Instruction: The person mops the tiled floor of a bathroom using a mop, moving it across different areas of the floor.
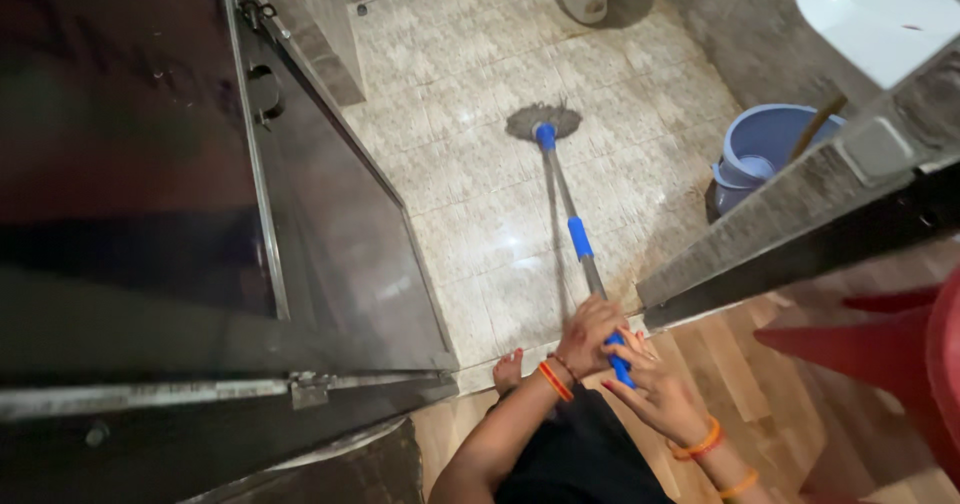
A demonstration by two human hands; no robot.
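Item: mop (570,199), head pressing on tiled floor (470,84) at 12 o'clock; left hand (588,336) and right hand (655,389) both gripping its handle; lilac bucket (765,149) sitting at 2 o'clock.

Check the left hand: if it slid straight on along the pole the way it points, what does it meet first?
The left hand grips the mop handle, pointing up the pole. First in that line is probably the blue sleeve midway along the pole; past it, the mop head on the tiled floor.
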